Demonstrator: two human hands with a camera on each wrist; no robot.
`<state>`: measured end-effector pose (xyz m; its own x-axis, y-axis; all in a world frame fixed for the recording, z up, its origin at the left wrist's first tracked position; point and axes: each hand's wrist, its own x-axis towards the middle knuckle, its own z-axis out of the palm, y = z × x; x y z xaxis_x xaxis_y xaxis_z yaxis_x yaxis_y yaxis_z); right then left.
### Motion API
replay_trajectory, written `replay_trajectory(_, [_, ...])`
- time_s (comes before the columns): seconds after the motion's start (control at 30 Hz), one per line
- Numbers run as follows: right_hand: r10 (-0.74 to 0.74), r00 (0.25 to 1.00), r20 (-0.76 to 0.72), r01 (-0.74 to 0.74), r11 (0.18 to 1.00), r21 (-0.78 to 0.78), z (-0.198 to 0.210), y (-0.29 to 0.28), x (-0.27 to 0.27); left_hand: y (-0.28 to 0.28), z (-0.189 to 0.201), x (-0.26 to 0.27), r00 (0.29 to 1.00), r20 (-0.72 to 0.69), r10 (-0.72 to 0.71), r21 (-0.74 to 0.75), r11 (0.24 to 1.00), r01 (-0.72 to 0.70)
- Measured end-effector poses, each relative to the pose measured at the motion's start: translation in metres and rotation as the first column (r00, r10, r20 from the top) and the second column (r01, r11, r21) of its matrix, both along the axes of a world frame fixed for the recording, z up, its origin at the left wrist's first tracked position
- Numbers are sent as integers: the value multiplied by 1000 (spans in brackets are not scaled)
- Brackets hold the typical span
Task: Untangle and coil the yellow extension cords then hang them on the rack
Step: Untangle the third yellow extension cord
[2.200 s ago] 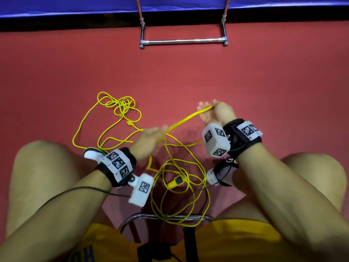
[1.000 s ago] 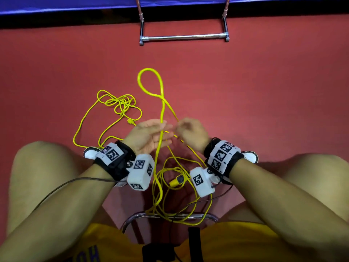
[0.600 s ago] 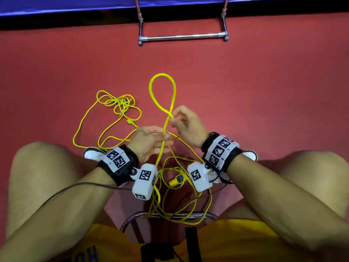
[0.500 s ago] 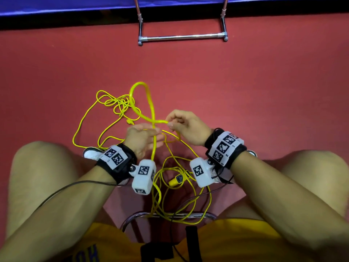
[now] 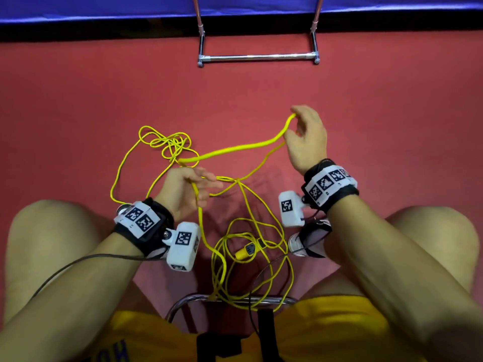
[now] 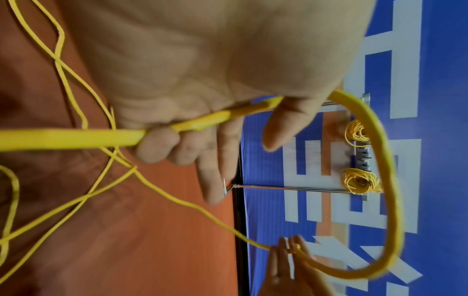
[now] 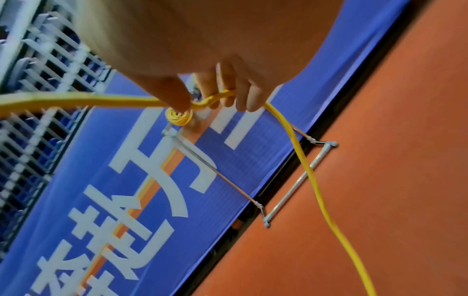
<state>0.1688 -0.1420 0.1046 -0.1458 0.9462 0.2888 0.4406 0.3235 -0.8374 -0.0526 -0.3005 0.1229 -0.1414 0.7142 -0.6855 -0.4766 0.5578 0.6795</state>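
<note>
A thin yellow extension cord lies tangled on the red floor, with a knot at the upper left and loose loops between my knees around its yellow plug. My left hand grips a strand of the cord in curled fingers. My right hand, raised ahead to the right, pinches the cord between thumb and fingers. A raised length spans from one hand to the other. The metal rack's foot bar stands far ahead; coiled yellow cords hang on the rack.
A blue banner with white lettering runs behind the rack. A chrome stool frame sits under the loops by my yellow shorts. A dark sensor cable trails from my left wrist. My shoes rest on the floor.
My right hand has swung out forward and right, drawing the loop that stood between the hands into a long low strand. My left hand stays near the knot, still gripping the cord.
</note>
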Motion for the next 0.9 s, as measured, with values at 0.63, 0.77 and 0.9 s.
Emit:
replay_trajectory(0.63, [407,913,19,-406,906,115,27,-18,-38,-36,-89,-14,683,-581,-442,-125,878,461])
replay_trajectory(0.77, [438,891,-116,-442,897,-11,21,-45,-43,-18,-64,1,825,-518,-223,70,951,301])
replay_trajectory(0.9, [453,821,-347,-529,833,-162,21,-66,-50,-18,-54,28,672,-612,-417,144,777,613])
